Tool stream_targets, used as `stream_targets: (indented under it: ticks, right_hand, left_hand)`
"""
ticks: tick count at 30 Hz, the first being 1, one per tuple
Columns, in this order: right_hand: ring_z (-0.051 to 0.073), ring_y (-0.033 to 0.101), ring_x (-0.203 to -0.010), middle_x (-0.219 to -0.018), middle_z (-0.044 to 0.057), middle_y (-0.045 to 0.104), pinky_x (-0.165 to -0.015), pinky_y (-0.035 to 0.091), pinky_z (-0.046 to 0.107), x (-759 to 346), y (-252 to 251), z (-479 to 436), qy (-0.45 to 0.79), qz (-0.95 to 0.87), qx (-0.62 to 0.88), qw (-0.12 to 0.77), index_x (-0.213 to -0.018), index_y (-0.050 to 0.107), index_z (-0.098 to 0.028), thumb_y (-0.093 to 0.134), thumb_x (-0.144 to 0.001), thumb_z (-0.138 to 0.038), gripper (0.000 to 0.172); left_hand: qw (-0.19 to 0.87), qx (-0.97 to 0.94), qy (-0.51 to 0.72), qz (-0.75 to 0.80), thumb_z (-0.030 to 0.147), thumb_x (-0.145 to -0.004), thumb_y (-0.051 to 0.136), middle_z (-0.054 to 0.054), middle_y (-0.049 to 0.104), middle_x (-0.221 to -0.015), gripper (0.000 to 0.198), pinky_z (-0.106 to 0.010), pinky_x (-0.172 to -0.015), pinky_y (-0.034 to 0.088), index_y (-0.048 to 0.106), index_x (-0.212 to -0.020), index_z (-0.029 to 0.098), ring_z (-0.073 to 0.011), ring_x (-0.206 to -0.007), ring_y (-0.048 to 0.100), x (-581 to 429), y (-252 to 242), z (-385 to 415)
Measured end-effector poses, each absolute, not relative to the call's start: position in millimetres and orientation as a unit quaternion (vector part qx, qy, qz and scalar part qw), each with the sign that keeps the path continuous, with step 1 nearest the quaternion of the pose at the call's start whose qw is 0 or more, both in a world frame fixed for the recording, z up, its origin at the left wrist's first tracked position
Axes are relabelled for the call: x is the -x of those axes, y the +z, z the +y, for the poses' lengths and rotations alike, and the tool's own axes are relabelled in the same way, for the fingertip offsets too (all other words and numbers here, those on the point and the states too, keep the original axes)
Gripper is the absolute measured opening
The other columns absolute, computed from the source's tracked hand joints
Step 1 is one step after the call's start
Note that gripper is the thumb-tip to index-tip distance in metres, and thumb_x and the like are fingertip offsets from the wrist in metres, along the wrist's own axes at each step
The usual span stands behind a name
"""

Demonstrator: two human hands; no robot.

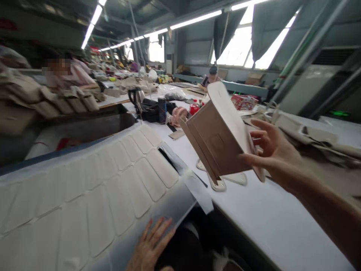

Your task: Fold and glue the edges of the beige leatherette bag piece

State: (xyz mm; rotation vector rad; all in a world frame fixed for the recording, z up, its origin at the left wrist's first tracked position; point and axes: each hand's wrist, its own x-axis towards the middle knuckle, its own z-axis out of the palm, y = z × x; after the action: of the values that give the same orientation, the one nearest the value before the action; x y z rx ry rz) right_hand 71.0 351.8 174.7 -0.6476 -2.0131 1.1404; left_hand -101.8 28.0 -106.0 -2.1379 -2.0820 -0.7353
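My right hand (pixel 272 154) grips a beige, box-shaped flap bag (pixel 217 141) at its right side, thumb below and fingers behind. The bag is tilted in the air above the white table, with its pale flap (pixel 228 113) curving up. A small square outline marks its front face. My left hand (pixel 153 242) lies with fingers stretched on the front edge of a blue-grey board (pixel 172 203). Rows of pale, round-cornered panels (pixel 101 214) cover that board. Under the bag, flat pale pieces with small holes (pixel 218 184) rest on the table.
The white table (pixel 254 210) runs along the right. Behind the bag are a pink fan (pixel 179 114), a red-capped bottle (pixel 194 107), a black bag (pixel 152 111) and a kettle (pixel 137 97). Beige material (pixel 316 135) lies at right. A person (pixel 73 73) sits at far left.
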Motion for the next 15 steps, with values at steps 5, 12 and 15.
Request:
stream_targets:
  ticks: [5, 12, 15]
  right_hand:
    - [0.027, 0.057, -0.106, -0.117, 0.009, 0.057, -0.071, 0.058, 0.032, -218, 131, 304, 0.436, -0.742, 0.33, 0.388, -0.141, 0.042, -0.037, 0.089, -0.062, -0.031, 0.092]
    - [0.034, 0.059, -0.111, -0.133, 0.014, 0.054, -0.087, 0.057, 0.043, -311, 74, 231, 0.381, -0.716, 0.384, 0.441, -0.141, 0.047, -0.033, 0.084, -0.068, -0.029, 0.082]
    - [0.036, 0.061, -0.107, -0.129, 0.015, 0.055, -0.079, 0.059, 0.045, -317, 39, 216, 0.295, -0.767, 0.332, 0.463, -0.142, 0.046, -0.03, 0.079, -0.073, -0.035, 0.077]
  left_hand:
    - [-0.206, 0.618, -0.404, -0.642, 0.046, -0.09, 0.061, -0.006, 0.029, -0.159, 0.078, -0.05, -0.122, 0.014, 0.02, -0.154, 0.03, -0.031, -0.146, 0.025, 30, -70, 50]
    - [-0.52, 0.283, -0.603, -0.534, 0.059, -0.097, 0.039, -0.007, 0.045, -0.15, 0.059, -0.044, -0.12, 0.025, 0.047, -0.143, 0.023, -0.0278, -0.141, 0.035, -51, -74, 84]
    - [-0.569, 0.225, -0.639, -0.466, 0.06, -0.098, 0.037, -0.012, 0.057, -0.138, 0.061, -0.048, -0.114, 0.034, 0.053, -0.137, 0.017, -0.0317, -0.129, 0.05, -64, -72, 89]
